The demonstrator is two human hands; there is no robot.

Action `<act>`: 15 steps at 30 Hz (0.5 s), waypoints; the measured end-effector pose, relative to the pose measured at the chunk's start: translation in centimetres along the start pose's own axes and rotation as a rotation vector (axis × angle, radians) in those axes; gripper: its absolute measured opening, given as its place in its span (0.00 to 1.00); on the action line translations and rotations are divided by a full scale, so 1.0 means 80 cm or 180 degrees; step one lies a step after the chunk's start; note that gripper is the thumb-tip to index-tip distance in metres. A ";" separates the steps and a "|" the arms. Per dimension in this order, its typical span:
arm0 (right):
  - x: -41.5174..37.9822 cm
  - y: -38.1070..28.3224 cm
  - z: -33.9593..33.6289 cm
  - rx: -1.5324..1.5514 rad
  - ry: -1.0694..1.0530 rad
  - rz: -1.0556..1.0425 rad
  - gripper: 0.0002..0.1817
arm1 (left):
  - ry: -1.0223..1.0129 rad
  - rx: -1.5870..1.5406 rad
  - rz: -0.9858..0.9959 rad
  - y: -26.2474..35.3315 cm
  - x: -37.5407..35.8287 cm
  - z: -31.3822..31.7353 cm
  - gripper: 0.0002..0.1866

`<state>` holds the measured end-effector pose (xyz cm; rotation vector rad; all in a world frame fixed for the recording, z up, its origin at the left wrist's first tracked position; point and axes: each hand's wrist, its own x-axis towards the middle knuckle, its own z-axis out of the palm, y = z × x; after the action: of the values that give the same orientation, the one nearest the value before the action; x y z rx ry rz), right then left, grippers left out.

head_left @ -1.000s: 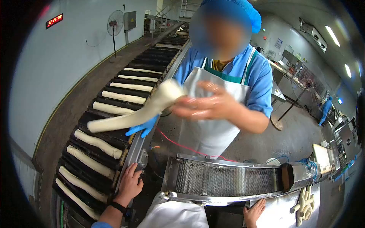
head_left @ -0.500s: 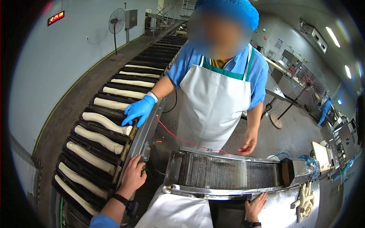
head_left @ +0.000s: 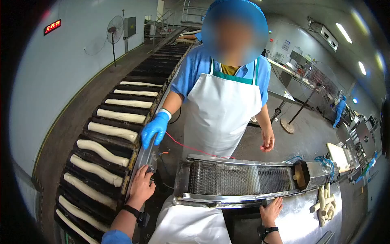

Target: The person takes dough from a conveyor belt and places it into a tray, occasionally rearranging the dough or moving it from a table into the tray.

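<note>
My left hand (head_left: 140, 188) rests on the metal side rail (head_left: 140, 160) of the tray conveyor, fingers stretched forward and holding nothing. Beside it, long pale dough strips (head_left: 96, 169) lie in dark trays (head_left: 106, 157). My right hand (head_left: 271, 211) is flat on the steel table (head_left: 294, 217), its fingertips near the edge of a mesh belt (head_left: 227, 179). To its right, several short dough pieces (head_left: 323, 205) are heaped on the table. A pale piece (head_left: 300, 177) shows in the mouth of the housing at the belt's right end.
Across the mesh belt stands a co-worker in a white apron (head_left: 223, 110), a blue-gloved hand (head_left: 155, 129) at the rail. A red cord (head_left: 185, 143) runs behind the belt. Standing fans (head_left: 115, 30), a cutting board (head_left: 338, 156) and another person (head_left: 340, 110) are farther off.
The co-worker's gloved hand has moved from the dough strips onto the rail. The dough-filled trays have shifted slightly toward me. A pale piece has appeared at the housing mouth. My hands stay in place.
</note>
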<state>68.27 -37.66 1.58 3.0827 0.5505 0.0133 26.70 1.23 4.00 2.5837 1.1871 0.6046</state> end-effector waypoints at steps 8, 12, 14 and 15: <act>0.009 0.017 0.018 0.0545 0.0240 -0.0076 0.48 | 0.0078 0.0032 0.0045 0.001 -0.002 0.004 0.19; 0.028 0.020 0.033 0.0899 0.0582 0.0171 0.46 | 0.0076 -0.0005 -0.0018 0.004 -0.003 0.002 0.18; 0.039 0.007 0.028 0.0767 0.0584 0.0326 0.45 | 0.0097 0.0007 0.0024 0.001 -0.003 0.005 0.18; 0.042 0.002 0.026 0.0617 0.0587 0.0471 0.44 | 0.0116 0.0007 0.0052 0.000 -0.004 0.006 0.19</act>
<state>71.53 -36.68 -0.49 3.3268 0.3446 0.2631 26.72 1.01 3.49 2.5972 1.1795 0.6566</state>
